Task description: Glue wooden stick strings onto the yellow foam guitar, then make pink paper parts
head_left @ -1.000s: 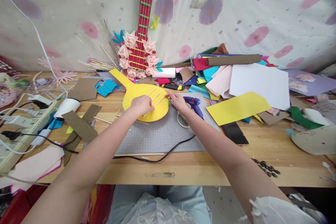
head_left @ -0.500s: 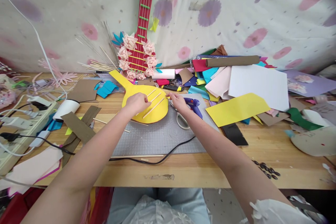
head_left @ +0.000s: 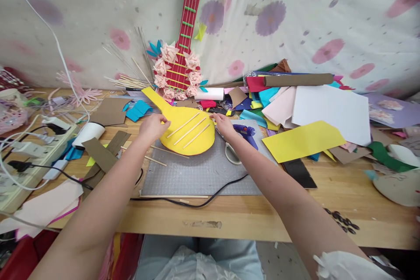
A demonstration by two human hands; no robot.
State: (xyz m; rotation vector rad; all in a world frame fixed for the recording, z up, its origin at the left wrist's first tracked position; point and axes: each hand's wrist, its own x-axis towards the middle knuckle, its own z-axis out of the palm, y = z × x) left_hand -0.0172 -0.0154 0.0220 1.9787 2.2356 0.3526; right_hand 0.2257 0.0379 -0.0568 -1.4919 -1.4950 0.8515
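A yellow guitar-shaped piece (head_left: pixel 200 144) lies over the grey cutting mat (head_left: pixel 210 179), its neck pointing to the upper left. Three pale thin sticks (head_left: pixel 189 132) rest slantwise and roughly parallel on its round body. My left hand (head_left: pixel 153 127) is at the body's left edge, thumb and forefinger closed on it. At the right edge my right hand (head_left: pixel 225 126) pinches the rim with its fingertips. Beside that wrist are a purple glue gun (head_left: pixel 246 133) and a roll of tape (head_left: pixel 232 154), partly hidden by the forearm. Loose sticks (head_left: pixel 155 161) lie below the left hand.
A red paper guitar with pink flowers (head_left: pixel 179 70) leans against the curtain behind. Coloured sheets, including a yellow strip (head_left: pixel 305 141), pile up at the right. A power strip (head_left: pixel 39 164) with cables stands left. A black cord (head_left: pixel 197 204) crosses the mat's front edge.
My left hand has moved left, off the sticks to the yellow piece's left edge, uncovering all three sticks. My right hand stays at the right rim. The view has shifted slightly.
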